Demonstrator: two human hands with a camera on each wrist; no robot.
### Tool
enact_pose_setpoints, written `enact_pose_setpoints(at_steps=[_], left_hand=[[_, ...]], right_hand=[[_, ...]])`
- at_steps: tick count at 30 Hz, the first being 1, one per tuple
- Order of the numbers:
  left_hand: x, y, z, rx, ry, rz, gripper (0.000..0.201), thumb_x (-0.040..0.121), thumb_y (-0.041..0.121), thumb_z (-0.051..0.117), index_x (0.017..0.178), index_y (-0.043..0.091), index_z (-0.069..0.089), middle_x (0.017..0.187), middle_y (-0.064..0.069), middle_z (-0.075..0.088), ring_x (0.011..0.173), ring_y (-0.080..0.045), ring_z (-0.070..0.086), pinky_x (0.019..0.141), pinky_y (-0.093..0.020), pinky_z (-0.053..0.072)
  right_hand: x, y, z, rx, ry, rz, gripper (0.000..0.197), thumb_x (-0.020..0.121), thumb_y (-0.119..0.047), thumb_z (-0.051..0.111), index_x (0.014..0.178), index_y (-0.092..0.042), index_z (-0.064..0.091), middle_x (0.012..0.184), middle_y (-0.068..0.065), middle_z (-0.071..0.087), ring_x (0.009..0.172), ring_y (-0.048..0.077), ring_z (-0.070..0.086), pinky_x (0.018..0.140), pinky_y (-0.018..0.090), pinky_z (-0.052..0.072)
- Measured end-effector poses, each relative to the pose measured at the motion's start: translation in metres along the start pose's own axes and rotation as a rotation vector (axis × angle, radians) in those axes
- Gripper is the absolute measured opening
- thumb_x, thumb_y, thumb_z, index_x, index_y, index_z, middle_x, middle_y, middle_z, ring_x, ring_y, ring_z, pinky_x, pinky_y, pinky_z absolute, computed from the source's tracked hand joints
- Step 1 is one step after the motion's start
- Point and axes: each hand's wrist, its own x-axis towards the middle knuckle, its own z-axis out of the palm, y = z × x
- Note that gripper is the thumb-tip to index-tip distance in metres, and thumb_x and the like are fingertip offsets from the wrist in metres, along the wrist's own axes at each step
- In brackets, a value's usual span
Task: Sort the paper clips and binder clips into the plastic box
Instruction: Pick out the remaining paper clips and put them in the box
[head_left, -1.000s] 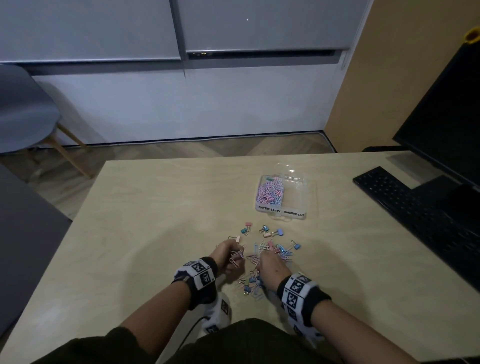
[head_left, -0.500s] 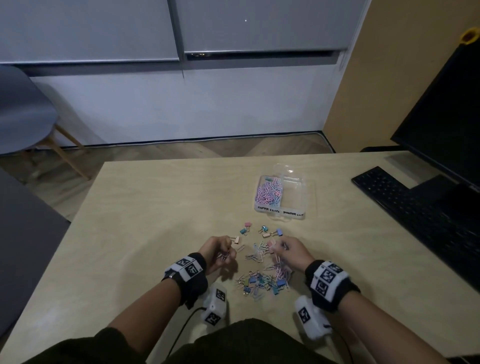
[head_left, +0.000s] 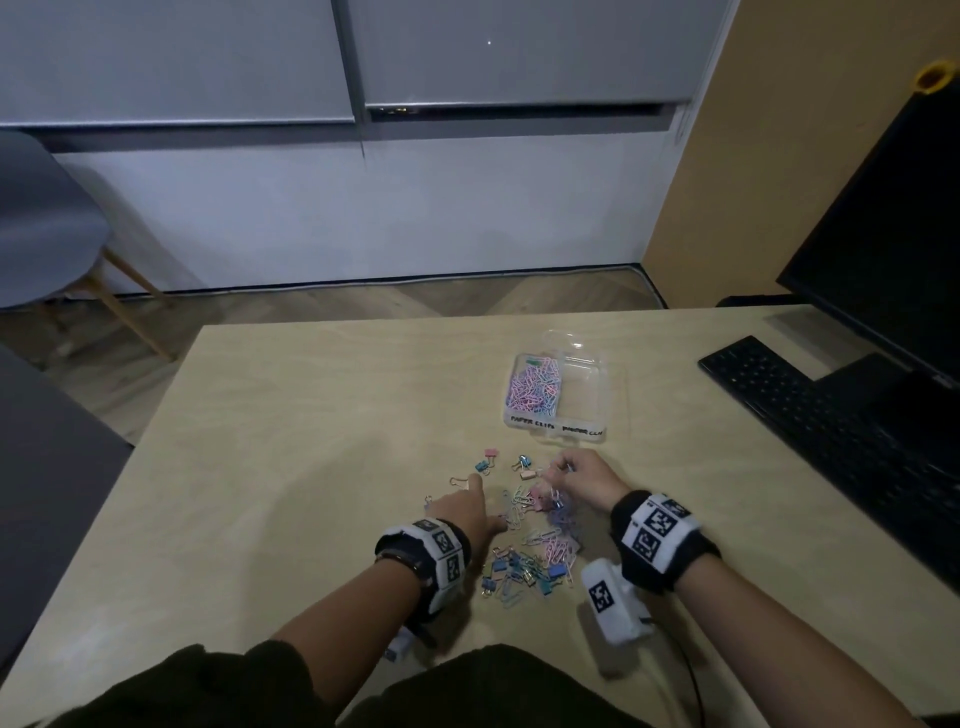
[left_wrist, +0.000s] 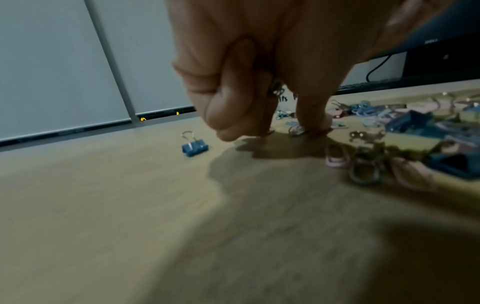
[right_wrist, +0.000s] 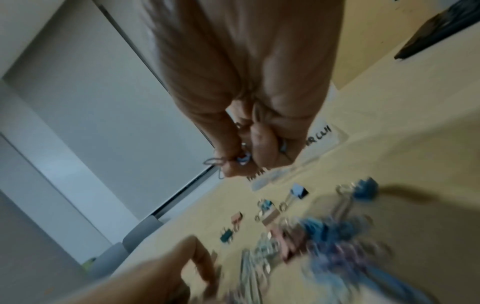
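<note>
The right hand (head_left: 582, 480) is lifted just off the table (head_left: 291, 467), its fingers bunched tight around a small clutch of paper clips (right_wrist: 235, 160); from the wrist view only a few wire loops poke out past the fingertips, and how many it holds is hidden inside the fist. Just beyond its knuckles sits the clear plastic box (head_left: 592, 410), lid folded back, the compartment on the left-hand side heaped with pink, blue and lilac paper clips (head_left: 535, 387). The handwritten labels on its front wall are too smeared to read fully.

The left hand (head_left: 465, 512) lies low on the table, index finger stretched forward, the other fingers curled under. Something metallic glints between them in the wrist view, but I cannot tell whether it grips anything. A blue binder clip (left_wrist: 194, 147) stands apart on the outer side of that hand.

Between and below both hands lies the mixed pile (head_left: 524, 564) of binder clips and paper clips, badly blurred in both wrist views. A black keyboard (head_left: 831, 415) lies well off beyond the right hand, cut off by the frame edge
</note>
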Motion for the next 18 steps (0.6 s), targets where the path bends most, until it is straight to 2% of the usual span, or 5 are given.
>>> enact_pose_setpoints(at_steps=[2,9,12,15,18], left_hand=[[0.002,0.001,0.004,0.059,-0.012,0.005,0.062,0.088,0.045,0.056,0.13,0.009,0.028,0.091,-0.003,0.067,0.076,-0.022,0.064,0.073,-0.034,0.056],[0.0,0.008,0.002,0.197,-0.11,0.141,0.025,0.097,0.026,0.041,0.114,0.007,0.042,0.111,-0.015,0.063,0.1,-0.033,0.062,0.078,-0.04,0.049],[0.0,0.005,-0.002,0.211,-0.174,0.134,0.021,0.093,0.022,0.044,0.109,0.008,0.046,0.114,-0.015,0.061,0.102,-0.033,0.061,0.083,-0.041,0.049],[-0.001,0.002,-0.016,-0.071,-0.171,0.117,0.019,0.097,0.024,0.037,0.082,0.014,0.042,0.103,-0.011,0.057,0.102,-0.028,0.057,0.085,-0.035,0.044],[-0.002,0.0,-0.043,-0.653,-0.191,-0.006,0.034,0.089,0.018,0.039,0.057,0.019,0.027,0.063,-0.01,0.052,0.059,-0.016,0.047,0.054,-0.026,0.032]], right_hand=[[0.007,-0.012,-0.009,0.015,0.001,0.019,0.017,0.091,-0.012,0.049,0.075,-0.01,0.052,0.077,-0.002,0.053,0.053,0.005,0.039,0.046,0.015,0.038],[0.056,-0.05,-0.037,0.091,0.19,0.127,0.025,0.087,-0.004,0.052,0.063,-0.011,0.05,0.065,0.005,0.05,0.047,0.012,0.037,0.044,0.024,0.032],[0.071,-0.066,-0.04,0.084,0.264,0.177,0.01,0.085,-0.005,0.054,0.086,-0.002,0.063,0.07,0.009,0.056,0.05,0.015,0.045,0.046,0.024,0.037],[0.087,-0.077,-0.042,0.176,0.264,0.201,0.026,0.083,0.002,0.049,0.105,0.0,0.063,0.062,0.009,0.056,0.051,0.018,0.047,0.049,0.025,0.038],[0.099,-0.082,-0.042,0.342,0.241,0.221,0.02,0.083,0.007,0.046,0.094,0.007,0.063,0.052,0.008,0.052,0.047,0.015,0.046,0.053,0.025,0.041]])
